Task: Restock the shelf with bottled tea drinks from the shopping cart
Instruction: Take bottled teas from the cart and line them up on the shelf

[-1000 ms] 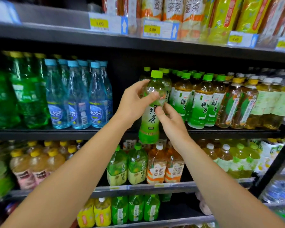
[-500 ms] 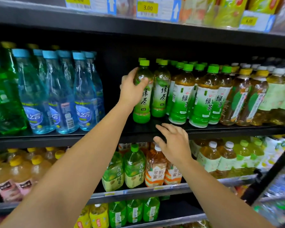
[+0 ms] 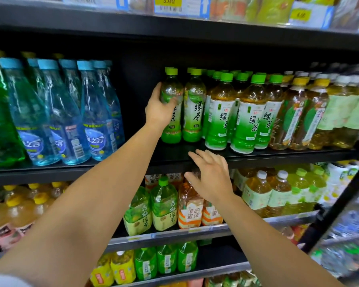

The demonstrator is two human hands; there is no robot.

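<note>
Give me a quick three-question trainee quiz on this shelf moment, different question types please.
1. True or false: the left hand is wrapped around a green tea bottle standing on the shelf.
2. Multiple choice: the right hand is
A. gripping a bottle cap
B. open and empty, in front of the shelf's edge
C. out of view
3. Fill in: the bottles left of the dark gap, the water bottles, have ____ caps.

Key: 1 true; 2 B; 3 blue.
</note>
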